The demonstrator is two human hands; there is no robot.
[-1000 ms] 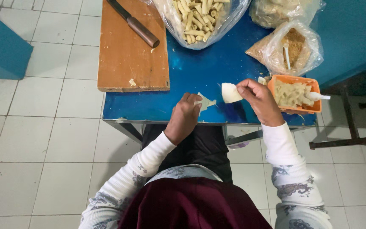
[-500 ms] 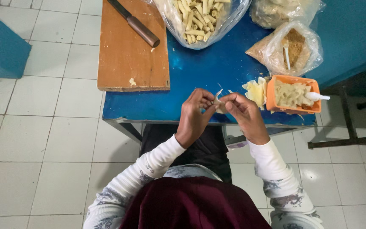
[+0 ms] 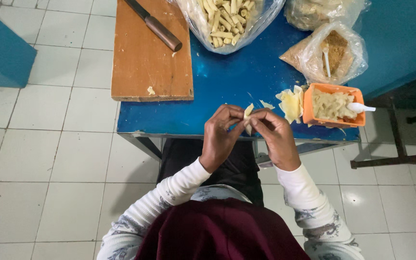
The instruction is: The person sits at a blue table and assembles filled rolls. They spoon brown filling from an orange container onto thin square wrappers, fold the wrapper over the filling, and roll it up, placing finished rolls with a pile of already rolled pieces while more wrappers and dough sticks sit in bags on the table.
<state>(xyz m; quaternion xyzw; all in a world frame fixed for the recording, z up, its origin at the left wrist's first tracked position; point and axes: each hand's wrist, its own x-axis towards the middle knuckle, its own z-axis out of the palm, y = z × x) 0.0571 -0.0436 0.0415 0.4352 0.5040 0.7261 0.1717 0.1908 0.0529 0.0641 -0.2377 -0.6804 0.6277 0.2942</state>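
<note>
both hands, left hand (image 3: 220, 137) and right hand (image 3: 276, 137), pinch pale wrapper (image 3: 248, 115); clear bags (image 3: 331, 50) behind.

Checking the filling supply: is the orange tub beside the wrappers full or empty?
Nearly full: pale filling reaches close to the rim of the orange tub, with a white spoon resting in it.

Three clear plastic bags sit on the blue table (image 3: 227, 82). The bag of pale rolled sticks (image 3: 227, 21) lies at the far edge, just right of the wooden board. A crumpled bag (image 3: 321, 12) rests at the far right corner. Nearer, the bag of brown crumbs (image 3: 331, 55) stands just behind the orange tub (image 3: 333, 103).
</note>
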